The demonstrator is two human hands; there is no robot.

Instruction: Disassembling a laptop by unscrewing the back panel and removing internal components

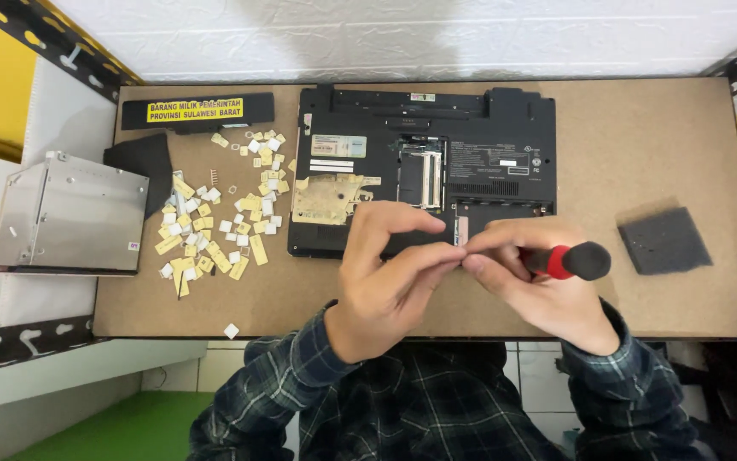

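Centrally, an upturned laptop [424, 162] lies on the table [684, 154], keycaps [219, 218] scattered at left. The right hand [539, 282] grips a screwdriver [573, 261], fingers clamped on its handle; the left hand's [394, 273] fingertips [449, 256] pinch together at its tip.

- Brown bench [684, 137]
- Overturned black laptop [471, 128]
- Scattered yellowed keycaps [215, 222]
- Long black battery [198, 111]
- Dark grey square pad [664, 240]
- Black cover piece [142, 162]

laptop [424, 162] centre on table [684, 137]; keycaps [223, 213] left of it; pad [664, 241] right; hands [462, 256] in front.
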